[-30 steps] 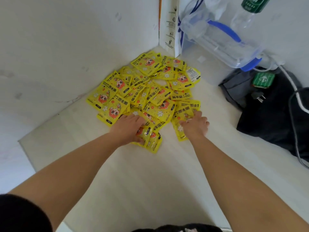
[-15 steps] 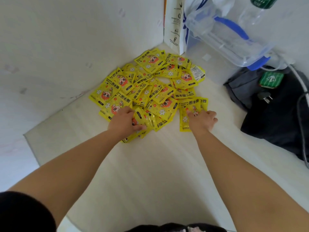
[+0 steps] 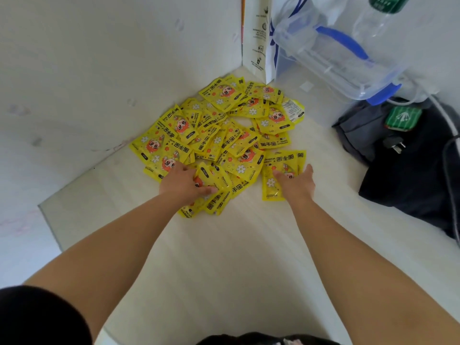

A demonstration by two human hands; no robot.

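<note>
Dark sleeve (image 3: 37, 317) at the near left, cut off by the frame; a strip of dark clothing at the bottom edge, too little showing to identify. Both bare forearms stretch out over a pale, wood-grain floor (image 3: 236, 257). Its left edge is visible, and white scuffed walls (image 3: 99, 58) close it in at the far corner.

Left hand (image 3: 184, 185): fingers and thumb curled round a small bunch from the near edge of the pile, grasping it. Right hand (image 3: 297, 184): released, lying flat on a single packet at the pile's near right edge, thumb spread. Its fingertips are hard to make out against the print.

The hand-warmer packets (image 3: 224, 135) are a loose, overlapping heap between the hands and the far corner. They are glossy yellow sachets with a cartoon face with orange hair, white flowers and black lettering reading "HAND WARMER". One at the far right shows its white printed back. Count not readable; many are buried under others.

A dark bag (image 3: 410, 175) slumps along the right edge, partly out of frame. A green pouch (image 3: 402, 118) and a plug (image 3: 395, 145) lie on it, and a white cable (image 3: 443, 108) runs off to the right.

Beyond that is a clear plastic box (image 3: 336, 68) with a blue handle, and a clear bottle (image 3: 380, 16) with a green label, its top cut off. A white paper bag (image 3: 256, 36) stands in the far corner, its small print illegible.
</note>
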